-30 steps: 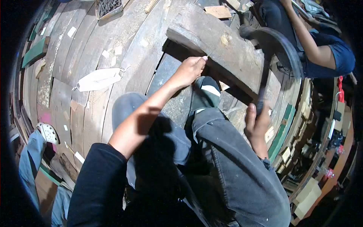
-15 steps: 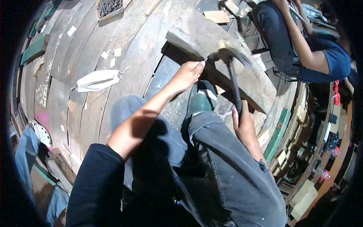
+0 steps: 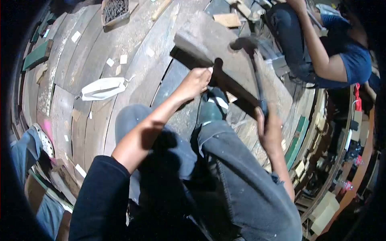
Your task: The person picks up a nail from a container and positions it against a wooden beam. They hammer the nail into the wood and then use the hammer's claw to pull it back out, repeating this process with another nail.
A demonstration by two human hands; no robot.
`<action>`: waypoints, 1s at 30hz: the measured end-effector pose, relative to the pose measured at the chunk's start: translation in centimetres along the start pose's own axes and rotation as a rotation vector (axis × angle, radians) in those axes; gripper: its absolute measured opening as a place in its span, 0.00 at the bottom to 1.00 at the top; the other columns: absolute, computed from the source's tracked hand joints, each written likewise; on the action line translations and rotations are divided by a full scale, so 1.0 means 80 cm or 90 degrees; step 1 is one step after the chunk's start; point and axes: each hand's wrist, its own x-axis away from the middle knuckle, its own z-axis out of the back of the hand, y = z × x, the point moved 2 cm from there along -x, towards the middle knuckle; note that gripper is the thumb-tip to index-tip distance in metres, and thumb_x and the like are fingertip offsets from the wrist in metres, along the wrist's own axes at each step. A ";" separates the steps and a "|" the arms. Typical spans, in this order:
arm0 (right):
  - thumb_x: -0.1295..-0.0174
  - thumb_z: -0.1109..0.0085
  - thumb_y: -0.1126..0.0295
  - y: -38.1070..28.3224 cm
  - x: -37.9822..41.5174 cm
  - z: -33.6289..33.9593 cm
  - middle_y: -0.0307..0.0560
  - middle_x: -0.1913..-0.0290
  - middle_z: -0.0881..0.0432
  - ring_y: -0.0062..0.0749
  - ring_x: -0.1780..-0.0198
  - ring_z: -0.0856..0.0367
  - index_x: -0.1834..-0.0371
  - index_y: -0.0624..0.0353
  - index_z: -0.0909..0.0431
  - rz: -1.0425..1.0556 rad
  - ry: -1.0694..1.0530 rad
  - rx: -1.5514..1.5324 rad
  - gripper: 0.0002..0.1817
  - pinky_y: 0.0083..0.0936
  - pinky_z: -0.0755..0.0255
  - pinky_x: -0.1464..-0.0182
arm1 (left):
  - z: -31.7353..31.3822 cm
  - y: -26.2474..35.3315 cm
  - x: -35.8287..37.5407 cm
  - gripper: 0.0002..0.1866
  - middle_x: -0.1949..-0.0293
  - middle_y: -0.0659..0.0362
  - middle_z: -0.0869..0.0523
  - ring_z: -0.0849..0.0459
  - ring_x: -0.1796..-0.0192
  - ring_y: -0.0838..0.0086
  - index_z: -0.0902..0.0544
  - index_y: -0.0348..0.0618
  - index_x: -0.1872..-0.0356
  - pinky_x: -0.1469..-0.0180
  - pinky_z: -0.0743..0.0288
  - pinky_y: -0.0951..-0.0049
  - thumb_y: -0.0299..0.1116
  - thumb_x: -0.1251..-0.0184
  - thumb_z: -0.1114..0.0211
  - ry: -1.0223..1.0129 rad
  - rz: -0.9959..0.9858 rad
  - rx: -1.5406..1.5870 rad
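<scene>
My right hand (image 3: 270, 130) is wrapped round the handle of a claw hammer (image 3: 257, 82), which is blurred and raised over a thick wooden beam (image 3: 193, 47). The hammer's head is apart from my other hand. My left hand (image 3: 195, 83) is closed in a pinch at the beam's near edge. A small whitish spot shows at its fingertips, too small to name. Dark shadows of the hammer fall on the beam's side. Just below the beam, between my hands, is my green shoe (image 3: 211, 110).
A tray of nails (image 3: 115, 11) stands at the top left on the plank floor (image 3: 96, 124). A white face mask (image 3: 103, 88) lies left of my arm. Another person (image 3: 321, 52) sits at the upper right. Green-edged wood (image 3: 296, 140) and stacked wood pieces line the right.
The hammer has swung up and to the right, away from my left fingertips. My right hand has risen slightly rightward with it. My left hand stays pinched at the beam.
</scene>
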 end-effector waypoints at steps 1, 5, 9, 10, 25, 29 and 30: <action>0.27 0.44 0.69 -0.008 0.002 0.006 0.61 0.77 0.24 0.59 0.77 0.23 0.51 0.63 0.31 -0.066 0.029 -0.017 0.10 0.41 0.33 0.75 | -0.003 -0.002 0.004 0.21 0.81 0.73 0.41 0.47 0.82 0.86 0.35 0.50 0.75 0.80 0.52 0.78 0.46 0.17 0.52 -0.005 0.006 0.003; 0.27 0.46 0.70 -0.006 0.020 0.008 0.50 0.79 0.26 0.46 0.80 0.26 0.52 0.64 0.31 -0.064 0.111 -0.091 0.09 0.35 0.33 0.75 | -0.003 -0.001 0.000 0.20 0.81 0.73 0.42 0.47 0.82 0.87 0.36 0.51 0.74 0.81 0.53 0.78 0.46 0.17 0.51 -0.021 0.007 0.039; 0.29 0.43 0.69 0.015 0.021 -0.042 0.69 0.69 0.21 0.68 0.65 0.20 0.49 0.61 0.33 -0.123 -0.128 -0.026 0.13 0.48 0.29 0.65 | 0.002 -0.004 -0.004 0.20 0.81 0.73 0.42 0.45 0.82 0.87 0.35 0.51 0.73 0.81 0.52 0.79 0.46 0.17 0.51 -0.034 0.015 0.059; 0.29 0.43 0.69 0.016 0.019 -0.040 0.69 0.69 0.21 0.68 0.66 0.20 0.49 0.61 0.33 -0.114 -0.098 -0.063 0.12 0.50 0.28 0.65 | 0.000 -0.001 -0.002 0.20 0.81 0.72 0.42 0.45 0.82 0.87 0.35 0.51 0.73 0.81 0.52 0.79 0.46 0.18 0.51 -0.027 0.019 0.056; 0.28 0.43 0.68 0.028 0.012 -0.018 0.67 0.73 0.22 0.65 0.70 0.20 0.49 0.63 0.29 -0.101 0.024 -0.036 0.12 0.43 0.29 0.70 | 0.006 0.001 -0.001 0.23 0.81 0.65 0.35 0.35 0.80 0.78 0.31 0.43 0.74 0.76 0.41 0.74 0.48 0.18 0.51 0.039 -0.104 -0.192; 0.26 0.44 0.66 0.078 0.049 -0.034 0.67 0.68 0.20 0.64 0.65 0.19 0.46 0.66 0.30 -0.230 0.081 -0.016 0.15 0.44 0.29 0.66 | 0.006 0.016 0.000 0.21 0.72 0.41 0.23 0.22 0.69 0.55 0.23 0.32 0.57 0.60 0.27 0.60 0.45 0.19 0.49 0.104 -0.206 -0.438; 0.26 0.46 0.65 0.087 0.056 -0.039 0.70 0.65 0.20 0.68 0.63 0.20 0.45 0.65 0.32 -0.172 0.127 0.009 0.15 0.48 0.28 0.64 | 0.006 0.016 -0.001 0.21 0.71 0.40 0.22 0.22 0.69 0.52 0.23 0.33 0.57 0.60 0.27 0.60 0.45 0.19 0.49 0.104 -0.203 -0.453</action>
